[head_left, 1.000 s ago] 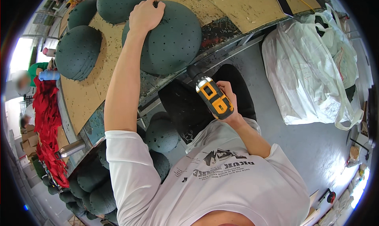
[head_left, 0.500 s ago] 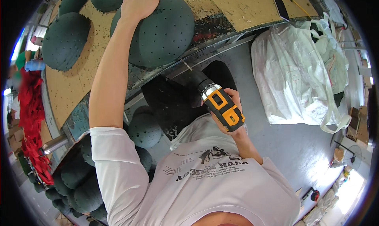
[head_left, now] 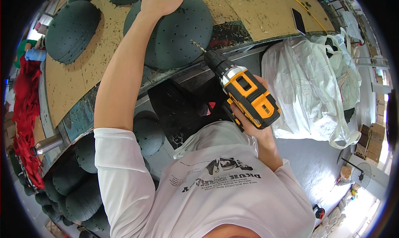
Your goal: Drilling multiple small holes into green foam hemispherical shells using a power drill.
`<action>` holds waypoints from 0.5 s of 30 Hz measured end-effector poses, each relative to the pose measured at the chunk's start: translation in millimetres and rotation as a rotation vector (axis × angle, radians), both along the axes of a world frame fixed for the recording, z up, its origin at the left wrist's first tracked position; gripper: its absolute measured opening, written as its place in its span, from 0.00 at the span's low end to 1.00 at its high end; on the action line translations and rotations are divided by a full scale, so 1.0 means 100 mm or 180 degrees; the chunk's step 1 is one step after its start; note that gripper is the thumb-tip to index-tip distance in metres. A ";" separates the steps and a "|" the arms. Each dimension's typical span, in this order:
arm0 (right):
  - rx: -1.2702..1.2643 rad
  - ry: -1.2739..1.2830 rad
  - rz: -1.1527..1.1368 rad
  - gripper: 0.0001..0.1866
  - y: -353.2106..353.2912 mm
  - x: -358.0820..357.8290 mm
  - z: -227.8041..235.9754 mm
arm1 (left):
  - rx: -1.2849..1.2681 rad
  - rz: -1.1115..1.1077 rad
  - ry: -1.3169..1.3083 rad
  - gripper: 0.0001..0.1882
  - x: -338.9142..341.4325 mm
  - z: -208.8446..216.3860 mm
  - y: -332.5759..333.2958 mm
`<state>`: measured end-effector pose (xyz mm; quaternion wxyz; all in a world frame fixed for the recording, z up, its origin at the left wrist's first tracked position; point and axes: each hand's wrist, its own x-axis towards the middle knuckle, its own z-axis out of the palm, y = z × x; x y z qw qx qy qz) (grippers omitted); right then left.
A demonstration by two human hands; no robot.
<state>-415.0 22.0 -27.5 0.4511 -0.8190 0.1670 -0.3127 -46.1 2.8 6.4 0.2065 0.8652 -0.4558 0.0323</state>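
Observation:
A dark green dome (head_left: 183, 38), dotted with small holes, lies on the worktable. My left hand (head_left: 161, 2) holds it from above, with the thumb at its far side and some fingertips cut off by the top edge of the picture. My right hand (head_left: 254, 123) is wrapped round a yellow and black cordless drill (head_left: 246, 92). The drill tilts up to the left, and its thin bit (head_left: 197, 45) appears in front of the dome's near right side. Whether the bit touches the dome, I cannot tell.
More green domes (head_left: 72, 32) lie on the left of the table (head_left: 245, 9), and several (head_left: 85, 196) are piled below it. A phone (head_left: 298, 21) and yellow cord (head_left: 305, 7) are at the far right. A large white sack (head_left: 303, 90) stands right. Red cloth strips (head_left: 27, 121) hang left.
My right hand has raised the drill and tilted it, so its bit now shows against the dome. The left hand stays on the dome; the whole view has shifted slightly.

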 end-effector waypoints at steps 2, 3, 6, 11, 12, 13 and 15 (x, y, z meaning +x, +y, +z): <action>-0.0222 0.0026 0.0061 0.26 -0.04 0.04 0.04 | -0.0002 0.0017 -0.0058 0.21 0.01 0.00 0.00; -0.0265 0.0032 0.0085 0.26 -0.05 0.06 0.05 | -0.0008 -0.0006 -0.0032 0.21 0.01 0.00 0.00; -0.0244 0.0079 0.0107 0.26 -0.05 0.12 0.10 | -0.0058 -0.0044 -0.0022 0.22 0.03 -0.01 0.00; -0.0083 0.0144 0.0089 0.28 -0.04 0.21 0.19 | -0.0159 -0.0096 -0.0097 0.21 0.05 -0.05 0.01; -0.0193 0.0124 0.0123 0.28 -0.05 0.22 0.20 | -0.0177 -0.0089 -0.0131 0.21 0.04 -0.06 0.00; -0.0297 0.0102 0.0170 0.29 -0.06 0.24 0.20 | -0.0188 -0.0069 -0.0168 0.21 0.04 -0.07 0.01; -0.0319 0.0114 0.0210 0.29 -0.06 0.27 0.24 | -0.0227 -0.0062 -0.0172 0.21 0.05 -0.09 0.02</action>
